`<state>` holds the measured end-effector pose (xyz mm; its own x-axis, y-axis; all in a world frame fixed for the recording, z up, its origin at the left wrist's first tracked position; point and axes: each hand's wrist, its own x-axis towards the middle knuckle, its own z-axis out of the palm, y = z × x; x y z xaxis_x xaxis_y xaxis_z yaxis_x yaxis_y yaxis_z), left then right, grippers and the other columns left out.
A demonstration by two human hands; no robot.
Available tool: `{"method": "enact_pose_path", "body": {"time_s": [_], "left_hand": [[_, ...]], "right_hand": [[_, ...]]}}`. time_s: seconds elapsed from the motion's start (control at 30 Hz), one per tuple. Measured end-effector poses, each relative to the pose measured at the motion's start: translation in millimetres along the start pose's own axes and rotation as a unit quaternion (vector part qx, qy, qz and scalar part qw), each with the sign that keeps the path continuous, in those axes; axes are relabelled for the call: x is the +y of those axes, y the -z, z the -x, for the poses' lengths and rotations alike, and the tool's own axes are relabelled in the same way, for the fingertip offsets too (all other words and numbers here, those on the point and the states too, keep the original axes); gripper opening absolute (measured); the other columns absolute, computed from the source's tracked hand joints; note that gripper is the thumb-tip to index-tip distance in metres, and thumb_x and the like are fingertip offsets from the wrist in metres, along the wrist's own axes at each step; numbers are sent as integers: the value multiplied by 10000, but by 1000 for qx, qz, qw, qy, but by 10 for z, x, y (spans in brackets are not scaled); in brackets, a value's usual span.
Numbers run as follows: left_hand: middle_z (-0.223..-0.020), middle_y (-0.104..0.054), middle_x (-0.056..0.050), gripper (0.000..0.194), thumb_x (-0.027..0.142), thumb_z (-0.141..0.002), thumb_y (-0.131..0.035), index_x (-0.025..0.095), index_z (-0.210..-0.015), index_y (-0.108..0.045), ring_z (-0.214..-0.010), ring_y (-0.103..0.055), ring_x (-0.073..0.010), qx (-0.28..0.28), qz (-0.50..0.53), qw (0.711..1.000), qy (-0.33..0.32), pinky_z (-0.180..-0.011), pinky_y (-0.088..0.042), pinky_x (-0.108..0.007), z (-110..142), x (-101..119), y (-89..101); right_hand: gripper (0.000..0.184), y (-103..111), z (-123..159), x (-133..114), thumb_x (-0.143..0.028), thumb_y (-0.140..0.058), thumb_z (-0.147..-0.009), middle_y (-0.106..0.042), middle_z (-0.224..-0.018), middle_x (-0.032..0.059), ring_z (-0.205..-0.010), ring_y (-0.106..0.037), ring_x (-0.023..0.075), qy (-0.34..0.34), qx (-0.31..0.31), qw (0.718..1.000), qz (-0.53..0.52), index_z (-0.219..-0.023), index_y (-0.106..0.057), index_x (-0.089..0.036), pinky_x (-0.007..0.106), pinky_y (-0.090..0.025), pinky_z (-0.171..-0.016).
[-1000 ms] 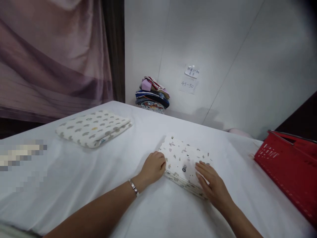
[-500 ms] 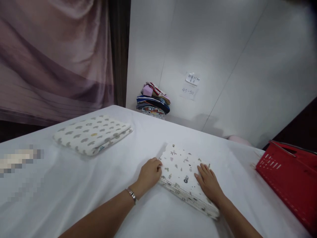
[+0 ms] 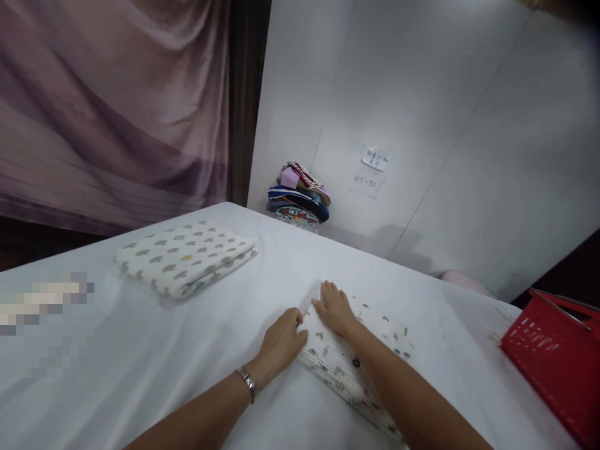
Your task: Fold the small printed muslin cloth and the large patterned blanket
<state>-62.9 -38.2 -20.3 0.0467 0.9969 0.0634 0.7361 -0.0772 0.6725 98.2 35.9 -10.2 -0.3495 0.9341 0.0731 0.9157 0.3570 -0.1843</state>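
Note:
A folded white cloth [image 3: 323,337] with small grey and green prints lies in layers on the white-covered table, its near part under my right forearm. At its left edge, my left hand [image 3: 284,337] has its fingers curled in, thumb and fingertips against the edge. My right hand [image 3: 336,307] lies flat on the far left corner of the cloth, fingers stretched out. Further left rests a second folded white cloth [image 3: 182,259] with grey cloud-like shapes, touched by neither hand.
A red plastic basket [image 3: 553,356] with a metal handle stands at the right edge. Behind the table is a pile of folded clothes [image 3: 299,197] near the wall. Paper notes [image 3: 370,175] hang on the wall, and a pinkish curtain [image 3: 112,112] hangs at left.
My right hand has slid left across the cloth, from its right side to the far left corner. My left hand stays at the left edge. The view has shifted slightly.

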Motion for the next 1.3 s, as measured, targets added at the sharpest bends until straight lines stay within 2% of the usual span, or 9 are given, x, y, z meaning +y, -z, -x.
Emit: {"method": "enact_pose_path", "body": {"time_s": [0.13, 0.23, 0.43, 0.57, 0.77, 0.87, 1.03, 1.2, 1.3], "left_hand": [[-855, -594, -5, 131, 176, -729, -479, 223, -846, -443, -820, -567, -177, -5, -17, 1000, -11, -659, -361, -272, -6, -7, -8], [-864, -601, -8, 134, 173, -735, -477, 223, -855, -446, -824, -574, -176, -5, -21, 1000, -12, -665, -364, -272, -6, -3, -2], [-876, -609, -5, 138, 197, -752, -490, 225, -878, -444, -849, -582, -175, -10, -14, 1000, -9, -682, -375, -271, 0, 6, 16], [-882, -617, -18, 151, 221, -764, -495, 221, -905, -442, -853, -587, -182, -9, -14, 1000, -9, -669, -371, -269, -15, 3, 15], [-884, -620, -29, 110, 314, -816, -451, 217, -867, -444, -823, -594, -189, -25, -36, 999, -2, -615, -357, -257, -61, 18, 27], [-889, -620, -33, 142, 349, -827, -428, 219, -885, -438, -815, -601, -198, -34, -34, 999, -3, -604, -363, -261, -65, 41, 56], [-953, -621, -45, 203, 353, -804, -442, 213, -951, -441, -825, -605, -215, -45, -33, 998, 7, -652, -398, -289, -66, 53, 93], [-1110, -596, -76, 306, 342, -809, -433, 199, -1079, -455, -969, -583, -232, -57, -20, 998, 5, -757, -422, -314, -105, 15, 72], [-1143, -589, -80, 341, 332, -807, -445, 192, -1118, -458, -1002, -573, -230, -65, -33, 997, 10, -791, -422, -313, -126, 6, 48]], "right_hand": [[602, -241, -72, -60, -461, -260, -932, -186, -1491, 135, -1373, -140, 276, -4, 28, 999, 21, -1401, -301, -87, 470, -126, -1088], [602, -281, -46, -38, -469, -250, -933, -189, -1491, 128, -1374, -142, 264, 1, 29, 999, 19, -1405, -294, -99, 461, -134, -1088], [584, -101, -77, -52, -464, -275, -931, -178, -1496, 126, -1378, -121, 258, -17, -13, 1000, 2, -1411, -280, -132, 471, -138, -1080], [619, 33, 42, -172, -507, -299, -915, -158, -1500, 136, -1379, -100, 279, -30, -45, 998, -34, -1414, -269, -142, 512, -121, -1072], [599, -86, 351, -409, -501, -226, -938, -171, -1497, 134, -1383, -100, 243, 3, -24, 997, -68, -1413, -267, -137, 481, -101, -1092], [600, -17, 427, -388, -518, -257, -928, -171, -1500, 125, -1382, -106, 248, 6, -33, 996, -79, -1410, -272, -161, 485, -127, -1087], [627, 287, 667, 77, -535, -286, -915, -135, -1509, 98, -1389, -57, 227, -4, 6, 1000, -10, -1429, -230, -181, 481, -48, -1098], [629, 283, 946, 841, -501, -274, -920, -141, -1506, 112, -1388, -51, 240, -203, 22, 977, 62, -1426, -242, -129, 487, -45, -1088], [630, 142, 1017, 1071, -514, -227, -920, -148, -1507, 80, -1386, -74, 220, -256, -5, 966, 31, -1435, -221, -150, 485, -92, -1084]]}}
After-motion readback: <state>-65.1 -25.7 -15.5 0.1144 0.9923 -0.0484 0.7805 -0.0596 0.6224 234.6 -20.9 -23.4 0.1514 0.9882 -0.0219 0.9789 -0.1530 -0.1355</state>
